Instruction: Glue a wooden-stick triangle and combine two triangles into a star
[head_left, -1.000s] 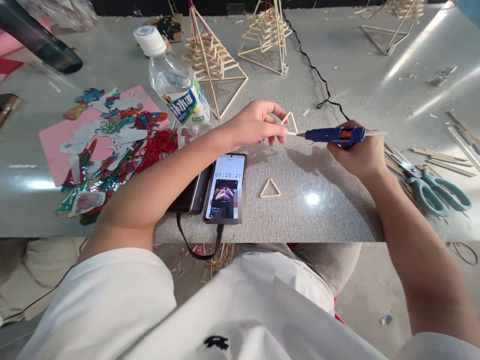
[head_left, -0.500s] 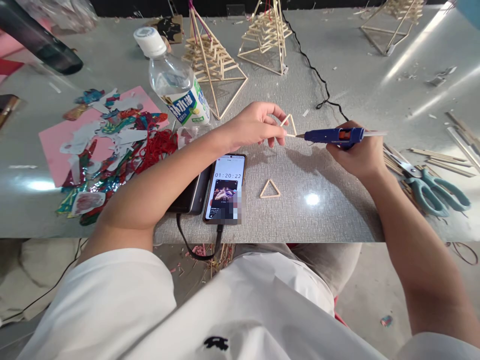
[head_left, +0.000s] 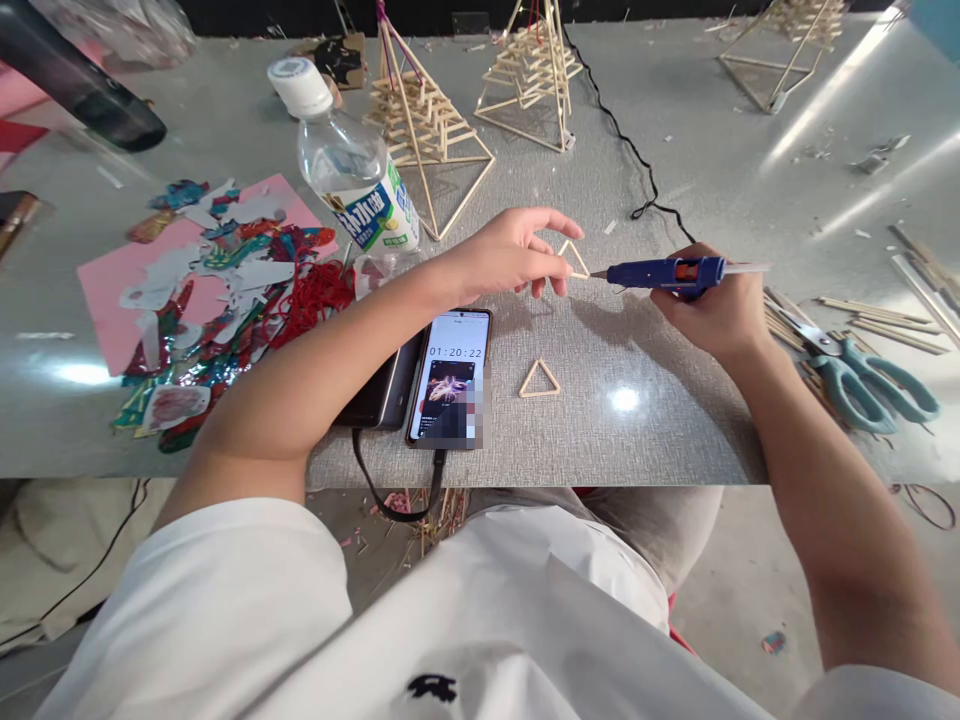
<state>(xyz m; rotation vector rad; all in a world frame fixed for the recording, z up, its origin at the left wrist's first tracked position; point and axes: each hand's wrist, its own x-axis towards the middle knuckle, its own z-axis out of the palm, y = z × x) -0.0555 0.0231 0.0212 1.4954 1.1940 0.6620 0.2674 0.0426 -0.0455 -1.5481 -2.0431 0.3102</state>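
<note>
I have the left hand pinching a small stick triangle over the bench, the right hand gripping a blue glue gun, nozzle by the triangle's right corner; from here I can't tell whether they touch. Another triangle lies nearer.

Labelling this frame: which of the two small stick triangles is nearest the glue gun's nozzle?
The triangle held in the left hand, one corner at the nozzle. The other triangle lies on the table beside the phone, in neither hand.
</note>
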